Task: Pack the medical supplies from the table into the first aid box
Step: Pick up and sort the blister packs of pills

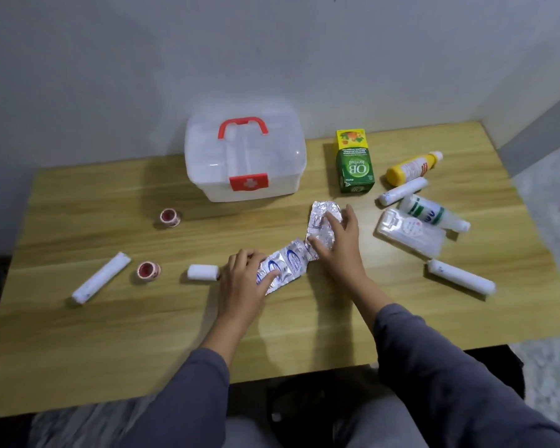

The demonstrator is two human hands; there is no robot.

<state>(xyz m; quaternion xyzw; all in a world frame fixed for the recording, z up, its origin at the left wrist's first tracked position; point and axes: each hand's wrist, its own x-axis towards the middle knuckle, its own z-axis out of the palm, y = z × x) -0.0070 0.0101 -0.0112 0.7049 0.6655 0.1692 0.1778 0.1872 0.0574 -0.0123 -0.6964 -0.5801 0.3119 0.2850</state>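
Observation:
The first aid box (244, 156), clear plastic with a red handle and red latch, stands shut at the back of the wooden table (110, 318). My left hand (244, 282) presses on a silver and blue blister strip (285, 263) at the table's middle. My right hand (340, 240) lies on a crumpled silver foil strip (322, 218) just beyond it. Near my left hand rest a short white gauze roll (202, 273), two red tape rolls (148, 270) (170, 217) and a long white bandage roll (101, 278).
At the right lie a green and yellow carton (354, 163), a yellow bottle (413, 168), a white bottle (434, 213), a clear packet (409, 232) and two more bandage rolls (401, 190) (459, 279). Grey walls rise behind and to the right of the table.

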